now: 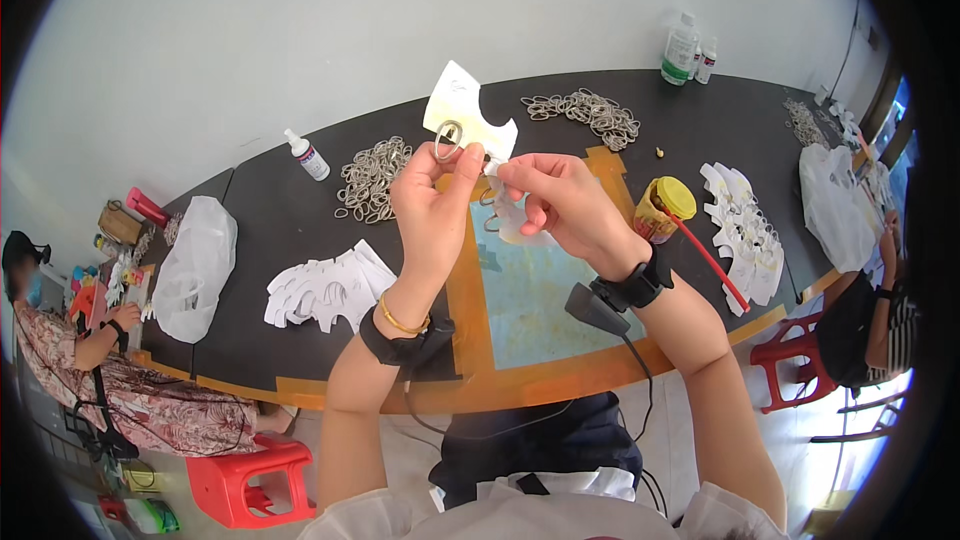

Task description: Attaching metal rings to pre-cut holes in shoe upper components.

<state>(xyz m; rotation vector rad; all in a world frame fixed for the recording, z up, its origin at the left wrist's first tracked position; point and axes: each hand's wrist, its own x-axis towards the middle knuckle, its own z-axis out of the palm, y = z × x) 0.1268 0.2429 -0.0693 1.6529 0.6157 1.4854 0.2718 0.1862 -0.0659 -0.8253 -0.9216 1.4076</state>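
Observation:
Raised over the table, my left hand (432, 210) is closed in a pinch on a white cut-out sheet (462, 102) with a curved notch. An oval metal ring (447, 141) stands against the sheet by my left fingertips. My right hand (572, 202) is closed too, thumb and finger pressed together at the sheet's lower corner; whatever they pinch is too small to make out. Below it, another pale cut-out (512, 218) with a ring lies partly hidden on the blue-green mat (545, 315). Heaps of metal rings (376, 180) and a second ring heap (592, 116) lie beyond my hands.
White cut-outs (332, 286) lie left, ringed cut-outs (745, 232) right. A yellow-lidded jar (676, 197) stands beside a red stick (714, 265). Bottles (680, 48) stand along the wall. Plastic bags (198, 270) flank the table; a person (110, 360) sits left, another (870, 320) right.

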